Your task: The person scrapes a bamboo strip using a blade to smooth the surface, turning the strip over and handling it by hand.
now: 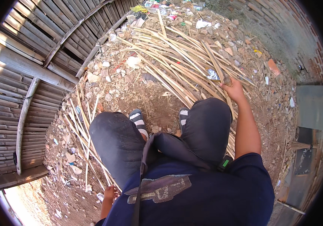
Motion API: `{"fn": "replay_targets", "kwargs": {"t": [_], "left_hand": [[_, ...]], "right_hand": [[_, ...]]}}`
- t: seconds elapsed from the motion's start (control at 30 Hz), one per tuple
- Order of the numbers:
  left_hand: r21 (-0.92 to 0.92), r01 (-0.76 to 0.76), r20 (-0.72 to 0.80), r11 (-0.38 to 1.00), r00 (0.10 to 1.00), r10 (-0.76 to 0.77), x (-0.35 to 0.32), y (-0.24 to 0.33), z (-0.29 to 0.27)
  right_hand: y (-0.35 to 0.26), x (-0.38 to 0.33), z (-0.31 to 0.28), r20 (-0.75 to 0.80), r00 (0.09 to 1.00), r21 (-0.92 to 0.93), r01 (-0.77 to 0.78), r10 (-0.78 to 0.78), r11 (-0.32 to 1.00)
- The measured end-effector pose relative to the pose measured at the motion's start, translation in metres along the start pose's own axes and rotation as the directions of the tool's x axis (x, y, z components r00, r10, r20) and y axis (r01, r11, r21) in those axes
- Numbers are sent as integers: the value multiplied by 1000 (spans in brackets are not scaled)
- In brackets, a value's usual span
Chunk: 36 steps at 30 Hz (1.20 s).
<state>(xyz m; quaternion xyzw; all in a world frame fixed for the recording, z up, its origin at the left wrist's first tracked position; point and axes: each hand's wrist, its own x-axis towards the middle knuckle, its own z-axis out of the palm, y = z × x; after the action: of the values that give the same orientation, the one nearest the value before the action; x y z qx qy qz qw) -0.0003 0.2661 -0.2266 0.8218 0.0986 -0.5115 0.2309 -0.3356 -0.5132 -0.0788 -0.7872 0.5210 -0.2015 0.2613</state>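
Observation:
My right hand [234, 90] is closed at the near end of the big pile of split bamboo strips [176, 49]. Its fingers grip a wider brown bamboo strip [215, 60] that points away over the pile. At the lower left, my left hand [109, 193] hangs beside my leg with its fingers curled. It is next to the near ends of a smaller bunch of bamboo strips [83, 132]. What those fingers hold, if anything, is hidden. I squat with both feet in striped sandals [138, 119] on the dirt between the two bunches.
A bamboo slat wall [22, 120] stands on the left, and a brick and plaster wall [274, 34] on the right. Stones, a broken brick [273, 67] and litter lie over the ground. Grey panels [311, 107] lean at the right edge.

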Motion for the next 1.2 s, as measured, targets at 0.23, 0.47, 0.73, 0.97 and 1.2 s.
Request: {"fn": "replay_targets", "kwargs": {"t": [0.23, 0.47, 0.73, 0.97, 1.2], "left_hand": [[43, -116, -202, 992, 972, 122, -8, 48, -25], [-176, -137, -73, 975, 989, 126, 15, -8, -42], [461, -69, -209, 885, 960, 184, -37, 34, -36], [173, -99, -255, 980, 956, 142, -106, 127, -8], [237, -203, -267, 950, 927, 265, -81, 83, -14]], "right_hand": [[160, -75, 93, 180, 935, -155, -281, 307, 947], [171, -77, 74, 338, 860, -237, -314, 381, 919], [229, -80, 103, 138, 958, -213, -221, 253, 952], [247, -69, 100, 18, 902, -200, -419, 431, 886], [229, -96, 120, 299, 902, -106, -293, 312, 950]]}}
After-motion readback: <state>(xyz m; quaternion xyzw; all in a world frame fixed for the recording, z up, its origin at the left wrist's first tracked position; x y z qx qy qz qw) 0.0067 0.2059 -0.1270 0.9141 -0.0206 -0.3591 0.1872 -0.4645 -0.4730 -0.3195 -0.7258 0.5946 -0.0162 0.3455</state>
